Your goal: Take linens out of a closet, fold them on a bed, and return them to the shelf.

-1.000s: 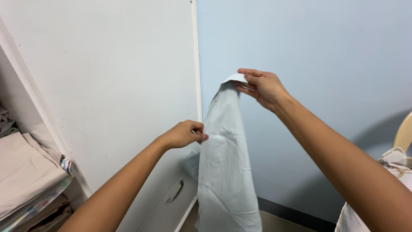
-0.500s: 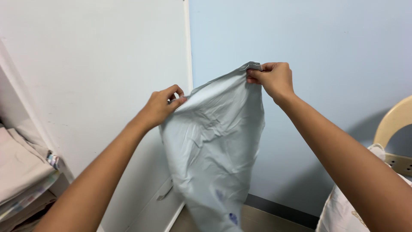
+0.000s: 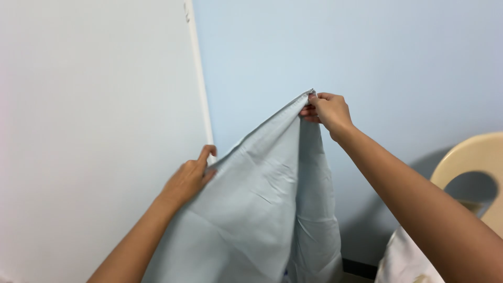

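A pale grey-blue cloth (image 3: pixel 267 204) hangs in front of me, held up against the wall. My right hand (image 3: pixel 326 111) pinches its top corner at the highest point. Lower and to the left, my left hand (image 3: pixel 189 177) grips the cloth's upper edge, so this edge runs taut on a slant between my two hands. The rest of the cloth drapes down in folds past the bottom of the view.
A white cabinet side (image 3: pixel 94 131) fills the left, with its edge strip beside a light blue wall (image 3: pixel 367 52). A beige plastic chair back (image 3: pixel 471 162) stands at the right, with white fabric (image 3: pixel 403 259) draped below it.
My left hand has slid down and outward along the cloth's edge, stretching it taut. My right hand keeps the top corner. The view has turned right, so the shelves of folded linen have left it.
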